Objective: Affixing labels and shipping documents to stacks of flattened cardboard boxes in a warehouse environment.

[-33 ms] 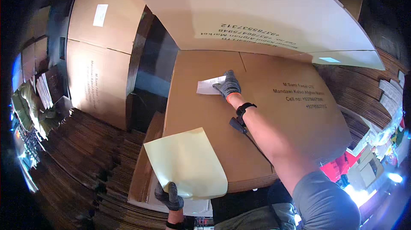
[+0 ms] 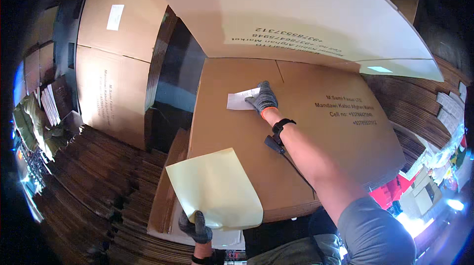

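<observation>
My left hand [image 2: 196,226], in a grey glove, is closed on the lower edge of a pale yellow sheet [image 2: 217,188], smooth like label backing paper. The sheet hangs over the near left corner of a flat cardboard carton [image 2: 232,132]. Farther off, my right hand [image 2: 263,98], in a matching glove with an orange cuff, has its fingers closed at the right end of a white label [image 2: 238,100]. That label lies against the carton's top face, left of some dark printing. The glove covers part of the label. A black band circles my right wrist.
A large cardboard panel [image 2: 306,18] stands up along the carton's far edge. Another labelled carton [image 2: 113,82] stands upright at left, above stacked flat cardboard [image 2: 89,176]. More stacks [image 2: 424,102] rise at right. A black cable [image 2: 296,169] runs beside my right forearm.
The white label's visible face has shifted slightly under my right hand, and more of its print shows. Both hands and the yellow sheet stay almost in place.
</observation>
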Tool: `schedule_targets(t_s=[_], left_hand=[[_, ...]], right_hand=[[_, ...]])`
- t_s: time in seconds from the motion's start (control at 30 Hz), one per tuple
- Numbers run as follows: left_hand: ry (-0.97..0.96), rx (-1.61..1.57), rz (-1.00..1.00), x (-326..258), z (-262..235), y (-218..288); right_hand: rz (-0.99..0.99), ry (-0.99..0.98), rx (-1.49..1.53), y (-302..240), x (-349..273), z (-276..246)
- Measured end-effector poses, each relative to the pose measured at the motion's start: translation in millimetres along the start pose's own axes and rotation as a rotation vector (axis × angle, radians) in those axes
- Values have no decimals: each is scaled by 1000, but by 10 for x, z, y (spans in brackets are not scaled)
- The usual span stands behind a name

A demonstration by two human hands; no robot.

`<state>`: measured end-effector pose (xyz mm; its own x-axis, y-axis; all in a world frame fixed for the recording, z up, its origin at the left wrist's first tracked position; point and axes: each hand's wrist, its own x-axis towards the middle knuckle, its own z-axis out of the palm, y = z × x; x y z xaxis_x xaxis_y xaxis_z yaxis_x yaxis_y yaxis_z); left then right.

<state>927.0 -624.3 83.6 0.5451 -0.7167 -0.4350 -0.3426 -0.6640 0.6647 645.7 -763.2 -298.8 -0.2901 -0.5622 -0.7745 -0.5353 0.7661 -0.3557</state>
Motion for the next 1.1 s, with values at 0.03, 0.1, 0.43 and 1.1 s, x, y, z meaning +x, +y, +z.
schedule_targets(t_s=[0.03, 0.1, 0.43, 1.1], left_hand=[[58, -33, 17, -17, -8, -84], [-6, 21, -10, 7, 15, -28], [-149, 117, 51, 131, 158, 275], [-282, -5, -313, 546, 164, 690]], right_hand=[[-12, -37, -4, 12, 8, -21], [-16, -71, -19, 70, 32, -89], [252, 62, -484, -119, 82, -331], [-456, -458, -577, 1199, -2090, -2462]])
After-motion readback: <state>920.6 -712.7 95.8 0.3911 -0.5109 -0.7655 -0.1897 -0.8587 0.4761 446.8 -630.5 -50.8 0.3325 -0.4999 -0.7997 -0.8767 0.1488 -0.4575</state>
